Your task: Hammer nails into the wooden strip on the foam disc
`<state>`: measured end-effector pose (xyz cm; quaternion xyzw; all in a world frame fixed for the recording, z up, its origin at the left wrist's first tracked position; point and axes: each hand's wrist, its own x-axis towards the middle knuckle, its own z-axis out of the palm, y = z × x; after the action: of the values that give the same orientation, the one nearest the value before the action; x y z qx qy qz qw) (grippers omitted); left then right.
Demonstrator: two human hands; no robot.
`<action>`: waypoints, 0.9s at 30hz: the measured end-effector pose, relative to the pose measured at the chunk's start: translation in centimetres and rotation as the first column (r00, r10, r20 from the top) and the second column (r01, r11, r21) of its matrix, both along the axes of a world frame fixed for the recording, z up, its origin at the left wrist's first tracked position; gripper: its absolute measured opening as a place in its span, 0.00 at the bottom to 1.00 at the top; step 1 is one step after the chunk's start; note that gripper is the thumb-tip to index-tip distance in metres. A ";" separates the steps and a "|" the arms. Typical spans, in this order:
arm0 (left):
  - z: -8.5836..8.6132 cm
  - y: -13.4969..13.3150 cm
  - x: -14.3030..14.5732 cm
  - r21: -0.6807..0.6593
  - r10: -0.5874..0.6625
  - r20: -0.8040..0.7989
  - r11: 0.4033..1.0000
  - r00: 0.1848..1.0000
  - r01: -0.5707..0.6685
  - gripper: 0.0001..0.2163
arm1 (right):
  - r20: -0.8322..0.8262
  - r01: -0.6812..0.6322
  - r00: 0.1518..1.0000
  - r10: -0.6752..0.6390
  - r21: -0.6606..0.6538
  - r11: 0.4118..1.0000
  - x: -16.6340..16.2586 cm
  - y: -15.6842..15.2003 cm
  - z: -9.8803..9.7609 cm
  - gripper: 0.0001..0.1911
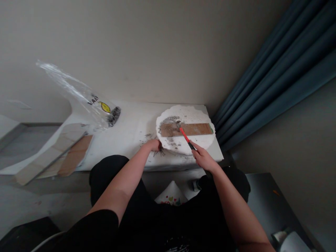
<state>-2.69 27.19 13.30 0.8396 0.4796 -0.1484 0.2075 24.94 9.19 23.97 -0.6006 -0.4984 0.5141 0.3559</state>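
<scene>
Grasping a red-and-black hammer (184,135) with the right hand (202,157); holding the left hand (156,145) at dark spiky pieces (161,153), finger closure indiscernible. Ahead of the right fingers, a board (196,129), speckled leftward, plain rightward, perhaps half worked. Bodyward of the left fingers, near edge of the table (126,143); leftward, open room.

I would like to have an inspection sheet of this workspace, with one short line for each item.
Surface: white-covered table, dark nail-like pieces scattered on it.
Job's things: wooden strip on round white pad; hammer with its head at the strip, contact unclear.
Clutter: clear plastic bag and loose boards, at left.
Hands: right hand grips the hammer; left hand at the pad's edge, grip unclear.
Cables: nothing certain; pale curved strip at lower left, unidentified.
Surroundings: grey wall behind, blue curtain at right.
</scene>
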 end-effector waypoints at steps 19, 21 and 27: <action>4.9 2.3 4.6 0.041 0.248 0.805 0.882 0.538 -0.469 0.15 | -0.074 0.189 0.979 -0.189 -0.010 0.982 0.9 0.4 0.3 0.39; 4.5 2.3 6.2 0.005 0.231 0.842 0.900 0.487 -0.436 0.17 | -0.082 0.171 0.982 -0.172 -0.013 0.985 0.8 0.5 0.3 0.38; 3.4 3.2 8.7 -0.083 0.263 0.885 0.901 0.383 -0.426 0.08 | -0.077 0.133 0.988 -0.137 -0.049 0.990 0.9 0.4 0.3 0.36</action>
<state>6.04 30.41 16.71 0.6882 0.4766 0.3905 0.3832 25.86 9.62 24.23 -0.6193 -0.4305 0.5233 0.3966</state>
